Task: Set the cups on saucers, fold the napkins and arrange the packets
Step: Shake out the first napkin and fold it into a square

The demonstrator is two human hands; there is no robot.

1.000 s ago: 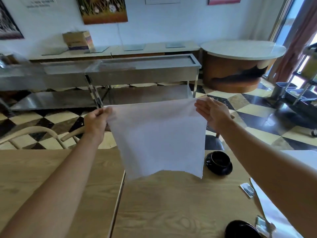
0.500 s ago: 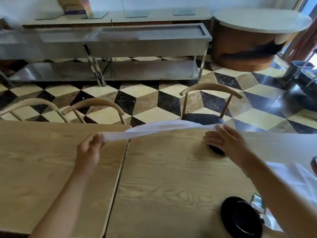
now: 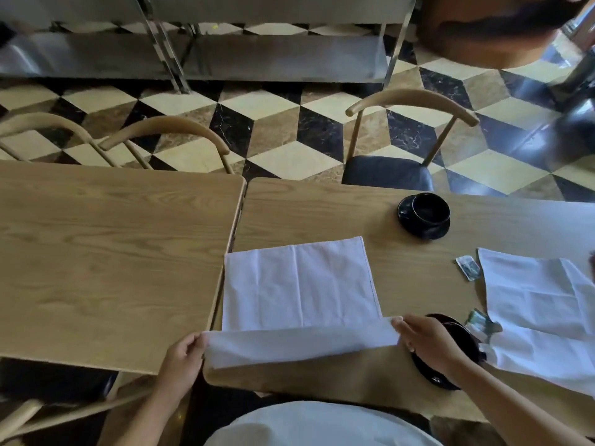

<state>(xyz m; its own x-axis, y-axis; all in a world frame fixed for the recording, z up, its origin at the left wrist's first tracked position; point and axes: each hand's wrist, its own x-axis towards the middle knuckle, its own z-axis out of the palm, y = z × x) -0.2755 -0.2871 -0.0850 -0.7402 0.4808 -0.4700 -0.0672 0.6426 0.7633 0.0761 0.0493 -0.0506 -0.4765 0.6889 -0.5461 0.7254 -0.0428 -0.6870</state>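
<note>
A white napkin (image 3: 299, 284) lies flat on the right wooden table (image 3: 322, 207), its near edge raised off the wood. My left hand (image 3: 183, 358) pinches the near left corner and my right hand (image 3: 428, 339) pinches the near right corner. A black cup sits on a black saucer (image 3: 425, 215) at the far side of the table. A second black saucer (image 3: 450, 375) lies partly hidden under my right wrist. Another white napkin (image 3: 534, 304) is spread at the right, with two small packets (image 3: 468, 267) (image 3: 483, 321) beside its left edge.
A second wooden table (image 3: 109, 252) butts against the left side with a narrow gap. Wooden chairs (image 3: 409, 130) stand across the tables on a checkered floor, and another chair (image 3: 48, 410) is at my near left. Steel counters line the back.
The napkin was held up in the air by both hands; it has come down onto the table and now lies spread flat, with both hands drawn back to the near edge. The camera tilted downward.
</note>
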